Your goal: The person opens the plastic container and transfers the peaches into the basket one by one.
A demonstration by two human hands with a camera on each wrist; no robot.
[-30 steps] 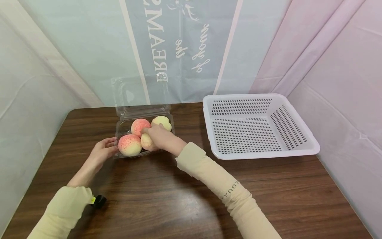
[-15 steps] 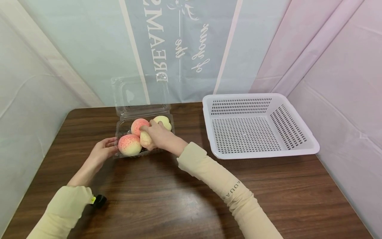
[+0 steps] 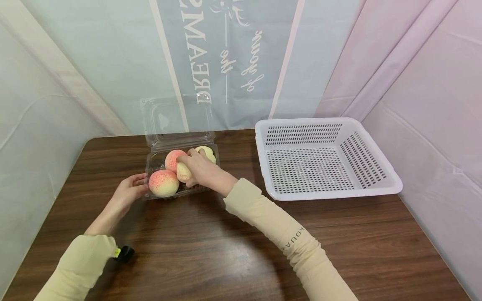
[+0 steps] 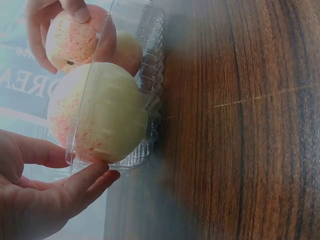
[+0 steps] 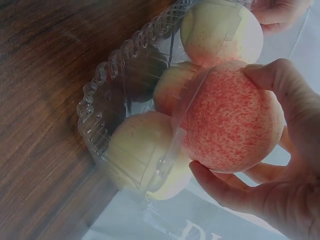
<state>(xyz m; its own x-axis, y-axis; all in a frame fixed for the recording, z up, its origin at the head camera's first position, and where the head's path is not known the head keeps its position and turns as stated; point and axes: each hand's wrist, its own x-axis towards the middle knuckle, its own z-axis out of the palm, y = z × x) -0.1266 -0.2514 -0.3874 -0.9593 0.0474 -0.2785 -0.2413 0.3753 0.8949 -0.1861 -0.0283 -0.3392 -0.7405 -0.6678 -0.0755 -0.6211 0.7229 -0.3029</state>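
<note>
A clear plastic clamshell container [image 3: 154, 155] stands at the back left of the table, its lid [image 3: 178, 115] raised. My left hand [image 3: 129, 190] pinches its left rim between thumb and fingers, beside a red-and-yellow peach [image 3: 163, 183]. With thumb and fingers spread around it, my right hand [image 3: 205, 169] grips another peach [image 5: 235, 120], which overlaps the container's front edge in the right wrist view. A reddish peach [image 3: 175, 160] lies behind it, and a pale peach [image 3: 207, 153] sits at the back right, partly covered by my right hand.
A white perforated plastic basket [image 3: 269, 173] stands on the right of the brown wooden table [image 3: 211, 251]. A printed cloth [image 3: 241, 62] hangs along the back edge, with pale sheets on both sides. A small black object [image 3: 125, 253] sits at my left sleeve.
My right hand and the peach in it have shifted slightly toward the back of the container. My left hand, the container and the basket have stayed in place.
</note>
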